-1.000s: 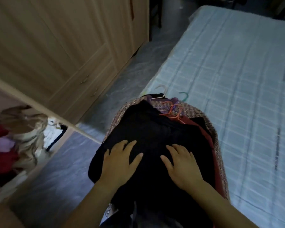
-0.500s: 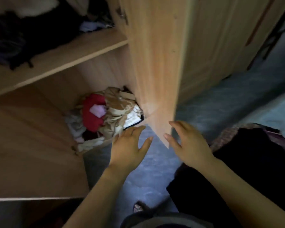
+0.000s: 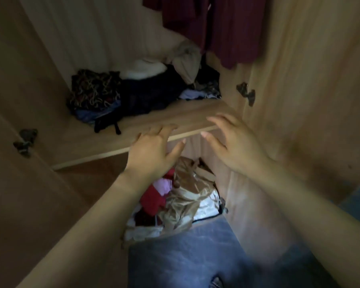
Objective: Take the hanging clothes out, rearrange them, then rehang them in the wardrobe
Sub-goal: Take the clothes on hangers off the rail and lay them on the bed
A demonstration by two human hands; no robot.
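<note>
Head view: you look down into the open wardrobe, with both your bare arms stretched out in front of you.
Left hand: your left hand is released, its fingers spread and holding nothing. The fingertips lie over the front edge of the shelf; I cannot tell whether they touch it.
Right hand: your right hand is also released and empty, fingers spread, in front of the shelf's right end, near the wardrobe's right wall.
Hanging clothes: a dark red garment hangs at the top, right of centre. Its hem hangs above the back right corner of the shelf.
Shelf load: a loose heap of clothes lies along the back, with a patterned dark piece at the left, black and white pieces in the middle and a beige one at the right.
Lower compartment: a second pile of red, pink, tan and white fabric lies below the shelf, showing between your two forearms.
Hinges: one dark hinge sits on the right wall, another on the left.
Floor: a grey-blue floor begins just in front of the lower pile.
</note>
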